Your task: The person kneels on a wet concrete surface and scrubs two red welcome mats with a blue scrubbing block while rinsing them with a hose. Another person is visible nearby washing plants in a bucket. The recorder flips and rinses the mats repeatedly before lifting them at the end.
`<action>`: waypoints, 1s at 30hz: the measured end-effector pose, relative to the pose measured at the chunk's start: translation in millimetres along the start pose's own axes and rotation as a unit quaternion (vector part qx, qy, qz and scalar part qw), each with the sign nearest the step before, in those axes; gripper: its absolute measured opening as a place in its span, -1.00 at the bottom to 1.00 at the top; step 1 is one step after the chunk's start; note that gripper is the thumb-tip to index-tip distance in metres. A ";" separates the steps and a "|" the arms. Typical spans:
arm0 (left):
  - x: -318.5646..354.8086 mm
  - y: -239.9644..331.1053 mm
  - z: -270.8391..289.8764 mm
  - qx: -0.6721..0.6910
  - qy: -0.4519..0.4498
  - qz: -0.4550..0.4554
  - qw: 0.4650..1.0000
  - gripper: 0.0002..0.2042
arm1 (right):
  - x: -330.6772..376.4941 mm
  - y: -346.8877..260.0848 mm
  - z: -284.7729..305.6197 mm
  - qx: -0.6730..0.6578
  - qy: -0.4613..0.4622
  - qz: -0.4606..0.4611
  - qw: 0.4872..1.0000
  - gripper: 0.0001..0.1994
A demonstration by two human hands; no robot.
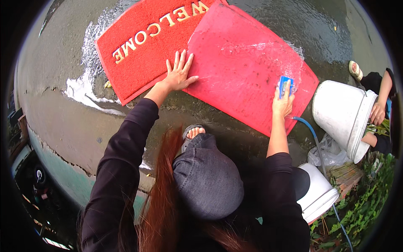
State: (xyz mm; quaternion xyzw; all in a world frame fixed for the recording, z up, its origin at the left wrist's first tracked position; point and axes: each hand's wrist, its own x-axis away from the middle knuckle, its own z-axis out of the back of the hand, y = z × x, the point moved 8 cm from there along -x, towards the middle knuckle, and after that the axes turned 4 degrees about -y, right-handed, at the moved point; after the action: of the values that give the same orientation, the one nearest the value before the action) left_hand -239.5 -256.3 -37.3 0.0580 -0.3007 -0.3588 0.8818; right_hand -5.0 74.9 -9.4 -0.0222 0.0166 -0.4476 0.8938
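Note:
On the wet ground lies a red doormat (155, 40) with raised cream lettering on its pile. A second mat, its smooth pinkish-red surface (247, 71) facing up, overlaps the right part of the first. My left hand (179, 73) presses flat with fingers spread where the two mats meet. Toward the right end of the smooth mat, my right hand (283, 101) grips a blue scrub brush (286, 86) against the surface. Its bristles are hidden beneath it. Streaks of whitish suds show around the brush and farther up the mat.
White foam (82, 90) spreads left of the mats. At the right, another person's hands (378, 112) touch a tilted white bucket (340, 107). A second white bucket (317, 191), a clear plastic bag (327, 152), a blue hose (310, 127) and green plants (361, 210) are nearby.

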 end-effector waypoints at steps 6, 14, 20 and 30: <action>-12.5 8.7 -14.8 -0.076 -0.067 0.029 0.994 0.01 | -3.0 -59.5 -3.7 -0.087 0.008 -0.166 0.982 -0.38; -14.7 4.4 -18.9 -0.090 -0.049 0.021 0.994 0.00 | -41.5 -168.0 -13.5 -0.179 0.032 0.138 0.974 -0.39; -10.9 7.2 -20.9 -0.098 -0.081 0.038 0.991 0.00 | -64.5 112.2 10.0 -0.011 0.012 -0.332 0.943 -0.35; -20.9 8.6 -23.1 -0.097 -0.066 0.014 0.993 0.03 | -134.3 -223.4 -15.9 -0.175 -0.065 0.099 0.977 -0.39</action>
State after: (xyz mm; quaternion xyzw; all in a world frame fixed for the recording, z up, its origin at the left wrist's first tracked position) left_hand -232.9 -238.7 -63.5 -0.0559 -0.3231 -0.3770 0.8663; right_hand -264.8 48.4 -11.8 -0.2058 0.0383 -0.3449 0.9150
